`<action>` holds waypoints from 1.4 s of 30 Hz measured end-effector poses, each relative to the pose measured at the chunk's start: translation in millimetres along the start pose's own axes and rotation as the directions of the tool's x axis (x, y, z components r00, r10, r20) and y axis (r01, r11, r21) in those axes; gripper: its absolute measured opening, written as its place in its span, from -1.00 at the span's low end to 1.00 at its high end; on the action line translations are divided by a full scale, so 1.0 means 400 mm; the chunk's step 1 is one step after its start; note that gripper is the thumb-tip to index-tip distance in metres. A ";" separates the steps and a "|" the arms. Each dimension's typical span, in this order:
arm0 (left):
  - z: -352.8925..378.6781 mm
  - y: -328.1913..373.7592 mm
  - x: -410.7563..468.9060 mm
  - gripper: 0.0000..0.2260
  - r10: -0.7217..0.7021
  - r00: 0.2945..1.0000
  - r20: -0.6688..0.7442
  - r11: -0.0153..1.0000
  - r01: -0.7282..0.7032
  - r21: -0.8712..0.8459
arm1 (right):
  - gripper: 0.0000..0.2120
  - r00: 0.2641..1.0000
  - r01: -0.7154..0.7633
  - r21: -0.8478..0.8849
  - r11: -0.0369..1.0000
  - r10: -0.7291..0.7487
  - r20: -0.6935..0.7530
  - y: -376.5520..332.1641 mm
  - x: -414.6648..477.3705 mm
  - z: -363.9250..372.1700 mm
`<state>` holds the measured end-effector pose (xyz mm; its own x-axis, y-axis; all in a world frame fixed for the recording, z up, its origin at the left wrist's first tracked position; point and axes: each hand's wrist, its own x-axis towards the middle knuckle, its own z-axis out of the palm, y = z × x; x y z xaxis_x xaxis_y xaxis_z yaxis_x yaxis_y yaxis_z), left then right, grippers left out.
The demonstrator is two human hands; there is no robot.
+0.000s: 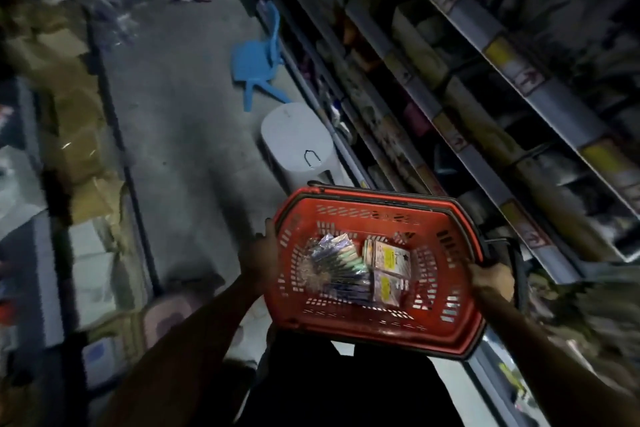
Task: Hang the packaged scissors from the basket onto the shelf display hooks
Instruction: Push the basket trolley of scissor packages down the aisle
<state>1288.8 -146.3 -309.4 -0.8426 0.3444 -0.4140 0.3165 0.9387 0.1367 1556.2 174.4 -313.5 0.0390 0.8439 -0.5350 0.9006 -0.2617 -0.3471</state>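
One basket (349, 217) gripped by left hand (262, 255), right hand (493, 277); scissor packs (341, 262) uncountable.

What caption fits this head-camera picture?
Left hand and right hand hold a red basket of packages in a dim shop aisle.

Bare from hand to elbow: left forearm (201, 340) in from 7 o'clock, right forearm (554, 354) in from 4 o'clock, ending in left hand (264, 253) and right hand (493, 279). At 6 o'clock, plain black clothing (346, 392) over the lower body, dim and blurred; cut and fabric impossible to tell.
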 end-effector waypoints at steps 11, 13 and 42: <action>-0.042 -0.008 0.294 -0.52 0.453 0.868 0.204 0.841 -0.492 0.226 | -0.65 0.920 -0.292 0.262 0.920 0.345 -0.185 0.152 -0.315 0.122; -0.050 0.008 0.326 -0.48 0.515 0.826 0.230 0.789 -0.561 0.249 | -0.62 0.891 -0.331 0.314 0.890 0.404 -0.206 0.179 -0.373 0.155; -0.268 0.261 0.787 -0.55 0.863 -0.001 0.505 -0.113 -0.975 0.192 | -0.59 0.192 -0.475 0.869 0.141 0.980 -0.054 -0.297 -0.953 0.715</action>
<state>1009.7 61.7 -329.1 0.4937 0.8020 -0.3364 0.8693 -0.4447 0.2157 1310.5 -250.0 -288.5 0.9132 -0.0688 -0.4017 -0.2677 -0.8446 -0.4638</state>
